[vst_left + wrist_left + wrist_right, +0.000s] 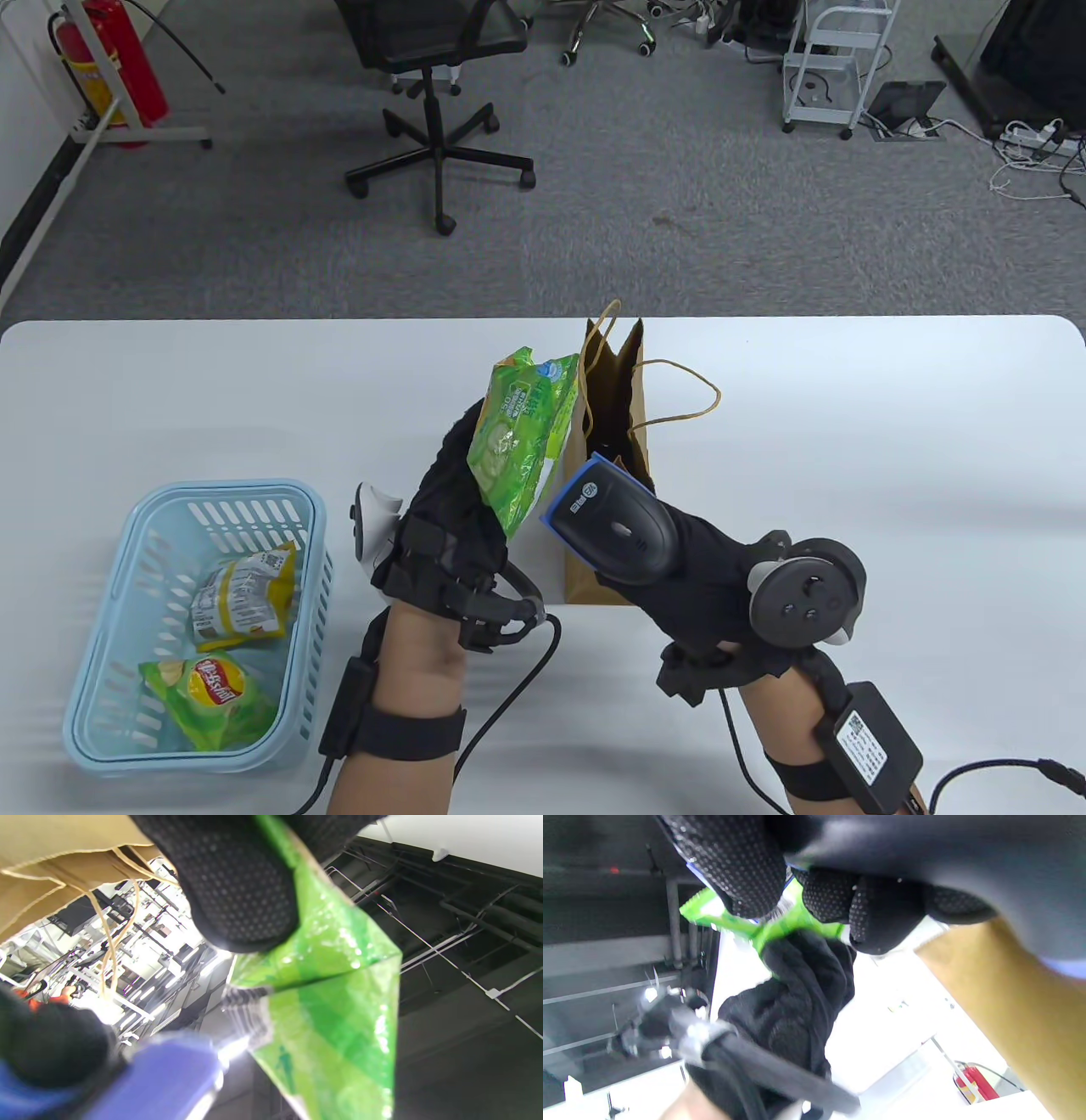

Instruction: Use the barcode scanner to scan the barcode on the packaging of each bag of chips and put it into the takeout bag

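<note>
My left hand (458,509) holds a green bag of chips (524,437) up in the air, just left of the brown paper takeout bag (612,399), which stands open on the table. My right hand (679,560) grips the black barcode scanner (612,519), whose blue-rimmed head sits right against the chips bag's lower right edge. In the left wrist view a gloved fingertip (237,882) presses on the green bag of chips (335,1018), with the scanner's blue head (165,1077) blurred below it. The right wrist view shows the green bag of chips (755,927) pinched by the left hand (797,1001).
A light blue basket (102,679) at the front left holds two more chip bags: a yellow-and-white one (242,594) and a green one (212,692). The takeout bag's rope handles (679,390) hang to the right. An office chair (433,93) stands beyond the table.
</note>
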### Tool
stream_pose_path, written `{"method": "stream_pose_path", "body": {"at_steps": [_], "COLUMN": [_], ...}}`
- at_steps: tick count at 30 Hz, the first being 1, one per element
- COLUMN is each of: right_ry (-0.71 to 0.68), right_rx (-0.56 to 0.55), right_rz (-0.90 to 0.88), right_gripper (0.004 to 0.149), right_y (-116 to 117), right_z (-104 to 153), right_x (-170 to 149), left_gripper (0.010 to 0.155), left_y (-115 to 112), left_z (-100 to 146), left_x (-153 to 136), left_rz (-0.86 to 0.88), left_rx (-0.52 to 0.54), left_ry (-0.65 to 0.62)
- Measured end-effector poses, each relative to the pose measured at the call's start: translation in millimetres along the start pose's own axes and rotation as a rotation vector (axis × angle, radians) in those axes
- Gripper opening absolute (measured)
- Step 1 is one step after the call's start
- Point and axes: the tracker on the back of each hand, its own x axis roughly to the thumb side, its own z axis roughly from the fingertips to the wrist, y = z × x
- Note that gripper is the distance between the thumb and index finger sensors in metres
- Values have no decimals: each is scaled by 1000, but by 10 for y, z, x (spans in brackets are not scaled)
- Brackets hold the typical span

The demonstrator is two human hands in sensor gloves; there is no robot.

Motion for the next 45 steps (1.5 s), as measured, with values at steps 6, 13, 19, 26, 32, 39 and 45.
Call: {"method": "stream_pose_path", "body": {"at_steps": [6,13,19,26,32,39,45], "right_ry": [1,15,15,21,29,32,37], "right_rx": [-223,-310,-310,-309,-302,-297,-292], "right_rz": [-74,-66,-75,-81,-75,-73,-62], "right_gripper": [57,57,57,58,58,58,58], "right_y": [-645,-935,-953,-971,-988,-1007,-1014], "right_z": [151,272,277,270,268,272,267], "right_x": [20,-25,-36,-42,-53,-59,-72], "left_gripper": [59,59,59,58,58,65,68], "left_y": [-212,-890,-1300,-1405,-1412,-1480,-1587], "left_z": [67,6,-81,-218,-306,-379,-214], "left_x": [374,507,264,69,-47,-119,359], "left_rz": [-518,-1365,-1816,-2035,-2147,-2223,-2137], "left_rx": [153,240,225,234,240,166,120], "left_ry": [-256,-557,-673,-611,-523,-304,-198]}}
